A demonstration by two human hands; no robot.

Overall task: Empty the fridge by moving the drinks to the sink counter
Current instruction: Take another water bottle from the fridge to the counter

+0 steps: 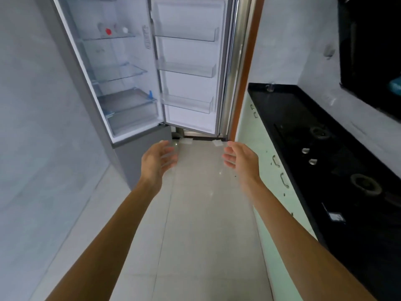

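Neither left hand (pixel 156 161) nor right hand (pixel 240 158) grasps anything. Both are relaxed and extended at centre frame toward the open fridge (pixel 138 148), apparently to collect the bottles (pixel 111 30) on its shelf, upper left.

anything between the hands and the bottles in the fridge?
Head view: nothing blocks. The left hand and right hand are empty over bare floor. The fridge door is open, and the shelves under the bottles look bare.
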